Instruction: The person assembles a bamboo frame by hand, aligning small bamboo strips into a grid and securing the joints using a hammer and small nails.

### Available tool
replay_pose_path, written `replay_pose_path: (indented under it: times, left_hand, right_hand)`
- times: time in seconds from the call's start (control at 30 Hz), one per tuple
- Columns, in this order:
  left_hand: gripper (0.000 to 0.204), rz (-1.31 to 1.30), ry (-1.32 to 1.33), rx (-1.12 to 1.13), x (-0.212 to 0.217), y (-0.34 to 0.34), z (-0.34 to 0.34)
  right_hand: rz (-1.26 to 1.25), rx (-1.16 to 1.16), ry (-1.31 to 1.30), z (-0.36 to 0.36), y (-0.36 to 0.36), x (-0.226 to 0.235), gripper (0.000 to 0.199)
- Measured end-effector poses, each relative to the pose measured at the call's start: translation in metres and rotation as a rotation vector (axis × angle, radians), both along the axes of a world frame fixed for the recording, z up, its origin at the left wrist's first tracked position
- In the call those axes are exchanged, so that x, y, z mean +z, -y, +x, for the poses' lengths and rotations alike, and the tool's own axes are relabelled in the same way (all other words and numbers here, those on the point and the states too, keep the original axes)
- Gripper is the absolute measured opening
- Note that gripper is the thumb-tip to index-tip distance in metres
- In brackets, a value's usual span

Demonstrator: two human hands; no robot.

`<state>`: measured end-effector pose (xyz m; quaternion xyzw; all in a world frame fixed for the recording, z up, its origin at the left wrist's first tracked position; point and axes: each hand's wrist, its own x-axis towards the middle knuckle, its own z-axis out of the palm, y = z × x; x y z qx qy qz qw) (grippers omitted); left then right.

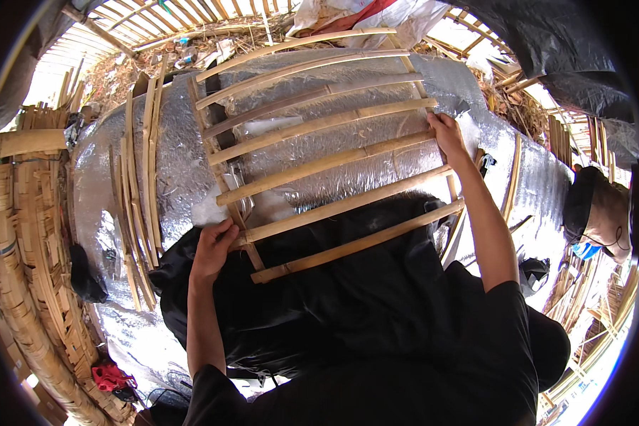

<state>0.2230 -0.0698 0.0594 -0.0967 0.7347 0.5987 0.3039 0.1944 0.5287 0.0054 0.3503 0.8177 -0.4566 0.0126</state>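
A ladder-like frame of bamboo slats (348, 153) lies before me, several crosspieces joined to a rail along each side. Its near end rests over the black cloth on my lap, and the far end reaches across a silvery sheet (184, 163). My left hand (211, 250) is closed on the left edge, at the end of the second-nearest slat. Further up, my right hand (449, 138) grips the right edge, its fingers around the rail near the slat ends. The undersides of both grips are hidden.
Loose bamboo strips (131, 206) lie on the sheet to the left, and another strip (512, 177) lies at right. Stacked split bamboo (32, 248) stands far left. A black bag (582, 199) sits far right, and a red cloth item (113, 376) lies lower left.
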Motion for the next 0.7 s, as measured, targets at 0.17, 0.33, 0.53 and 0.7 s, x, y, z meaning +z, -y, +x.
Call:
replay_pose_path:
  times: [0.17,0.33,0.53,0.7]
  left_hand:
    - [0.032,-0.19,0.068,-0.121,0.029,-0.001,-0.034]
    - [0.047,-0.281,-0.154,0.084,0.034,0.008,-0.098]
    - [0.049,-0.288,-0.212,0.262,0.01,-0.029,-0.161]
    - [0.043,-0.365,-0.202,0.264,0.0,-0.05,-0.176]
  right_hand:
    - [0.212,0.255,0.171,-0.011,-0.027,0.006,0.048]
    - [0.602,0.202,-0.05,-0.035,-0.017,0.025,0.053]
    - [0.592,0.184,-0.025,-0.086,0.012,0.038,0.066]
    - [0.399,0.121,0.186,-0.12,0.01,0.027,0.076]
